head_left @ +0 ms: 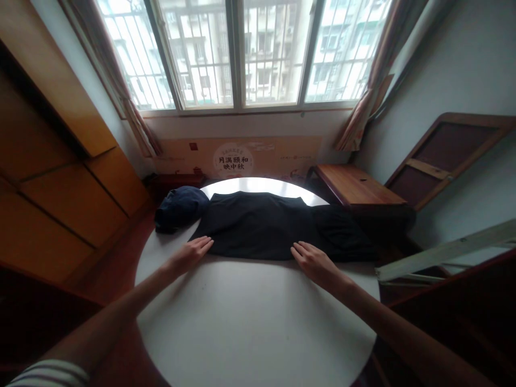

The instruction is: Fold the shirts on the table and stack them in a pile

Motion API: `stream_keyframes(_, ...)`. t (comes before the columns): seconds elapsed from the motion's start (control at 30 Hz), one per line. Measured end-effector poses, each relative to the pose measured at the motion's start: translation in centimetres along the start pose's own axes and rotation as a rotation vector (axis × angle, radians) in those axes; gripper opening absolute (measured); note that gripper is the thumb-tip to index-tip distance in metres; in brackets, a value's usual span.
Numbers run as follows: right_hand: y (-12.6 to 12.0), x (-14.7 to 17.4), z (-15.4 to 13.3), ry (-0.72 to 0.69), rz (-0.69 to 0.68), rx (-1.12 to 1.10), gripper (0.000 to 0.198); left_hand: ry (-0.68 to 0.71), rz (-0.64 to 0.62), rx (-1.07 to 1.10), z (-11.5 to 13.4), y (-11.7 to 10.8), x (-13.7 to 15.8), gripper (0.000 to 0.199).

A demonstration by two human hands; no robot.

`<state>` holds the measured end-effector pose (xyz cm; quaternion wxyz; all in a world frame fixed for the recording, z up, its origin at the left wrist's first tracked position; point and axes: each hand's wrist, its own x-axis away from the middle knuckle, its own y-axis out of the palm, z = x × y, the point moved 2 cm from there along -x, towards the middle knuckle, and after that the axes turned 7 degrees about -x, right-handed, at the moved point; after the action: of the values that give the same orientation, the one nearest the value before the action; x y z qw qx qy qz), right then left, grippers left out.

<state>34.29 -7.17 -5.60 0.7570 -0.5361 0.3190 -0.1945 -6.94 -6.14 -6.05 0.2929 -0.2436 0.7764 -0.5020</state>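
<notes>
Indoors, near barred windows (268, 59), both hands (197, 246) (313, 260) lie extended, grip unclear, on black cloth (253, 226) atop a white table (253, 317).

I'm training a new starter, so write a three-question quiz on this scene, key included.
1. True or false: the person's left grip and right grip are both at the near edge of the black garment.
2. What lies beside the garment's left end?
3. Choose one. The outline of the white tabletop is: A) square, B) rounded, C) triangular.

Key: 1. True. 2. A dark blue cloth bundle. 3. B.
</notes>
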Motion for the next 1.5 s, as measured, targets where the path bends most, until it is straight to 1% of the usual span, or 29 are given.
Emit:
stream_keyframes(0.1, -0.7, 0.7, -0.9, 0.016, 0.002, -0.030, 0.037, -0.022, 0.022, 0.013, 1.3, -0.3, 1.1, 0.054)
stream_keyframes(0.2, -1.1, 3.7, -3.0, 0.006, 0.054, -0.063, 0.042, -0.004, 0.020, 0.025, 3.7, -1.7, 4.4, 0.055)
stream_keyframes(0.3, -1.1, 8.3, -6.4, -0.024, 0.124, -0.078, 0.048, 0.015, -0.027, 0.061, 6.9, -3.8, 9.0, 0.061)
stream_keyframes(0.37, -1.5, 11.3, -8.5, -0.007, 0.148, -0.101, 0.048, 0.001, -0.070, 0.102, 8.8, -5.5, 11.5, 0.061)
stream_keyframes(0.43, -2.7, 12.7, -9.6, 0.019, 0.114, -0.183, 0.042, -0.038, -0.105, 0.154, 10.0, -7.5, 12.5, 0.050)
stream_keyframes(0.47, -3.5, 12.6, -9.7, 0.029, 0.077, -0.256, 0.039, -0.056, -0.118, 0.187, 10.4, -8.5, 12.1, 0.042)
stream_keyframes(0.5, -4.5, 11.8, -9.5, 0.035, 0.033, -0.345, 0.037, -0.066, -0.125, 0.229, 10.5, -9.4, 11.2, 0.036)
stream_keyframes(0.53, -5.4, 10.3, -9.0, 0.046, -0.002, -0.440, 0.038, -0.070, -0.120, 0.274, 10.6, -10.1, 9.6, 0.033)
stream_keyframes(0.6, -6.7, 5.6, -7.6, 0.055, -0.058, -0.607, 0.037, -0.049, -0.078, 0.371, 10.4, -10.7, 5.1, 0.029)
stream_keyframes(0.63, -6.8, 2.8, -6.9, 0.072, -0.035, -0.631, 0.037, -0.052, -0.025, 0.387, 10.2, -10.4, 2.3, 0.032)
stream_keyframes(0.7, -5.9, -3.2, -5.7, 0.103, -0.038, -0.616, 0.043, -0.070, 0.012, 0.343, 9.5, -8.6, -3.5, 0.038)
stream_keyframes(0.77, -3.6, -8.1, -4.8, 0.153, -0.094, -0.536, 0.050, -0.124, -0.049, 0.308, 8.4, -5.7, -8.4, 0.043)
stream_keyframes(0.83, -1.0, -11.2, -4.1, 0.252, -0.165, -0.494, 0.057, -0.176, -0.131, 0.273, 6.9, -2.5, -11.5, 0.047)
stream_keyframes(0.87, 0.2, -12.0, -3.7, 0.306, -0.197, -0.482, 0.060, -0.211, -0.165, 0.263, 6.0, -1.1, -12.3, 0.049)
stream_keyframes(0.93, 2.0, -12.4, -2.6, 0.392, -0.243, -0.476, 0.067, -0.295, -0.210, 0.261, 4.2, 0.9, -12.5, 0.051)
stream_keyframes(1.0, 3.1, -11.9, -1.4, 0.442, -0.260, -0.475, 0.070, -0.379, -0.213, 0.279, 2.5, 2.0, -11.5, 0.050)
stream_keyframes(1.07, 3.8, -11.2, -0.3, 0.475, -0.266, -0.473, 0.069, -0.456, -0.195, 0.297, 1.1, 2.3, -10.0, 0.047)
stream_keyframes(1.17, 4.3, -10.4, 1.1, 0.489, -0.281, -0.469, 0.066, -0.530, -0.166, 0.298, -0.3, 1.7, -8.1, 0.040)
stream_keyframes(1.27, 4.4, -10.1, 2.0, 0.500, -0.311, -0.464, 0.062, -0.558, -0.149, 0.282, -0.9, 0.7, -6.8, 0.036)
stream_keyframes(1.37, 3.9, -10.1, 2.3, 0.518, -0.334, -0.452, 0.059, -0.573, -0.131, 0.268, -0.8, -0.2, -6.3, 0.035)
stream_keyframes(1.43, 3.2, -10.2, 1.7, 0.521, -0.312, -0.435, 0.060, -0.569, -0.124, 0.265, -0.3, -0.7, -6.3, 0.036)
stream_keyframes(1.5, 2.1, -10.2, 0.0, 0.453, -0.244, -0.425, 0.064, -0.557, -0.117, 0.263, 0.7, -1.1, -6.6, 0.036)
